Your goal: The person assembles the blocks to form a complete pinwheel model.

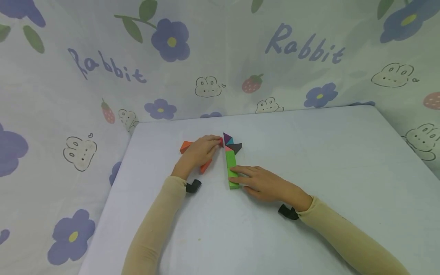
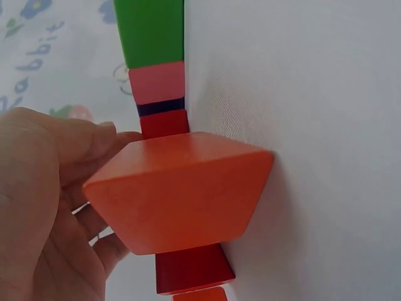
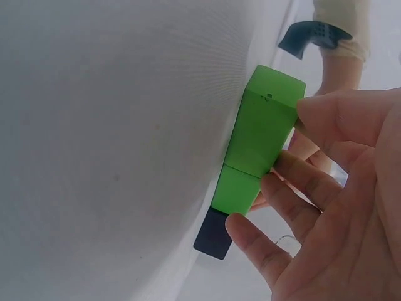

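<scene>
Left hand [image 1: 200, 151] relaxed, at red block [image 2: 164, 124] | right hand [image 1: 264, 184] unclenched, touching green blocks [image 1: 230, 158]

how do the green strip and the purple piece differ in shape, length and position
The green strip is long and straight, while the purple piece is much shorter and shows a triangular face. The green strip lies nearer the person; the purple piece sits at the far end of the row. The right hand touches the green strip, but not the purple piece. Both are on the white table.
</scene>
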Available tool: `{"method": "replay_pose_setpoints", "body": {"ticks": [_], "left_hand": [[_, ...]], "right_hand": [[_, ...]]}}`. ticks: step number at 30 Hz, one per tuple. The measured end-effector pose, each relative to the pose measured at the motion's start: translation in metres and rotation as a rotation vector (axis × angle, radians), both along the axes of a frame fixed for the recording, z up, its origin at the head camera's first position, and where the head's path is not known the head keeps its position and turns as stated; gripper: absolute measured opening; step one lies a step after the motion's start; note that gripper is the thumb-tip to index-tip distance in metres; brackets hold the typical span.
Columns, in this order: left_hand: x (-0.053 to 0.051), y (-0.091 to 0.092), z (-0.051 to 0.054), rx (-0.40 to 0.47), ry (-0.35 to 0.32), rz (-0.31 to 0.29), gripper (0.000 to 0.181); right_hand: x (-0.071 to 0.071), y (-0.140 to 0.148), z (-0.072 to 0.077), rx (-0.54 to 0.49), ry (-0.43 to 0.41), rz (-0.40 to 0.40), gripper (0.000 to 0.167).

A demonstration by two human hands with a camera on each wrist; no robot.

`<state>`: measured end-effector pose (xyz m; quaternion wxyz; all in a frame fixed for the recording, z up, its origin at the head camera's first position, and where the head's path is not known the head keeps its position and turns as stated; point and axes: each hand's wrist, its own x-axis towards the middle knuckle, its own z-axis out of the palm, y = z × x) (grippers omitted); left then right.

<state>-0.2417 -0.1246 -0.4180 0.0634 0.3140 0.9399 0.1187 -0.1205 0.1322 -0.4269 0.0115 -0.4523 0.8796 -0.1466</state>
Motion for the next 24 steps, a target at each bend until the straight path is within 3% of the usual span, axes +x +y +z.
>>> {"method": "replay_pose_setpoints", "body": {"ticks": [18, 24], "left_hand": [[-0.0002, 0.0045, 0.0014, 0.031, 0.004, 0.004, 0.038], [-0.0002, 0.0046, 0.0027, 0.035, 0.035, -0.03, 0.036]], "right_hand": [[-0.0024, 0.0016, 0.0016, 0.012, 0.014, 0.002, 0.053], [-0.0028, 0.0025, 0.0037, -0.005, 0.001, 0.006, 0.052]]}}
